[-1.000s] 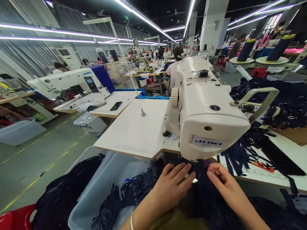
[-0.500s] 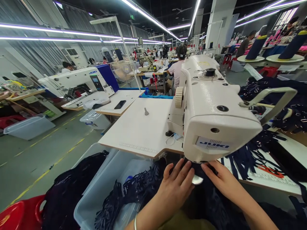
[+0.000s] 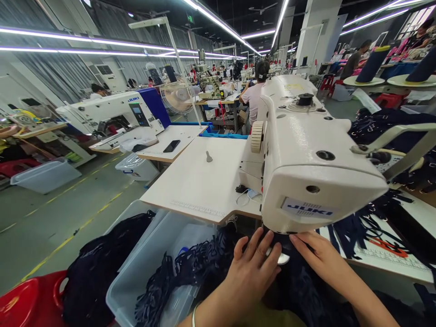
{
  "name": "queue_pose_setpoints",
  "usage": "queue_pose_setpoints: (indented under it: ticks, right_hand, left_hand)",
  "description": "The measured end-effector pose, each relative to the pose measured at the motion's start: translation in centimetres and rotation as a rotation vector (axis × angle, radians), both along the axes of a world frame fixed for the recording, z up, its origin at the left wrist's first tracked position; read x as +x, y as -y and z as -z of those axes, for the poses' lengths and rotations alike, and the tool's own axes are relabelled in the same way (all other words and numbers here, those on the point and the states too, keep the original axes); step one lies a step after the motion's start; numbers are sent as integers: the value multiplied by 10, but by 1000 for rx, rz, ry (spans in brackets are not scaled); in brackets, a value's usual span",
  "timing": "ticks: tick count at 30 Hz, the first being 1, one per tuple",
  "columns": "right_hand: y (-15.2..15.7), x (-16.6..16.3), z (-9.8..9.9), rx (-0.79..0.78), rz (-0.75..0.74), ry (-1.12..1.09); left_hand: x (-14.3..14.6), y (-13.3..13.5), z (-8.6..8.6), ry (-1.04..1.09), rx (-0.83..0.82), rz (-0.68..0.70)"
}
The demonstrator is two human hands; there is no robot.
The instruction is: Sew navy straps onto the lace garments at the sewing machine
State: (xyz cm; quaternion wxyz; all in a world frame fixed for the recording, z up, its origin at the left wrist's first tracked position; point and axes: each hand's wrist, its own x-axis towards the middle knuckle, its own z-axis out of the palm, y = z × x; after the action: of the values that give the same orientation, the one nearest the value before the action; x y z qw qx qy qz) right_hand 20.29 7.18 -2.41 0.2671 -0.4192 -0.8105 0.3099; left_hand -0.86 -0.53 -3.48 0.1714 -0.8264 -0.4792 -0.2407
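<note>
Under the head of the white JUKI sewing machine, both hands work at dark navy fabric. My left hand lies with its fingers spread and stretched forward, the fingertips just below the machine head and over a shiny metal plate. To the right of it, my right hand has its fingers closed at the fabric edge, close under the machine head. The machine head hides the needle area and part of the fabric there.
A clear plastic bin of navy straps stands at lower left, beside a red stool. The white table bears a small grey metal piece. More navy straps and orange scissors lie right. A person sits ahead.
The camera view has shifted slightly, so the machine appears a little nearer and further right. Both hands keep almost the same place at the fabric.
</note>
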Motion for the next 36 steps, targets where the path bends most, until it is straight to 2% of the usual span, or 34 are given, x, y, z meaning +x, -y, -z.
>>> queue_pose_setpoints:
  ticks: [6, 13, 29, 36]
  right_hand:
    - [0, -5, -2, -22, 39, -22]
    - [0, -7, -1, -117, 81, -42]
    - [0, -10, 9, -29, 122, -26]
    - [-1, -9, 9, -74, 139, -17]
  left_hand:
    - [0, 1, -3, 3, 11, -21]
    - [4, 3, 2, 4, 17, -58]
    - [8, 2, 5, 17, 39, -85]
    - [9, 4, 8, -2, 44, -95]
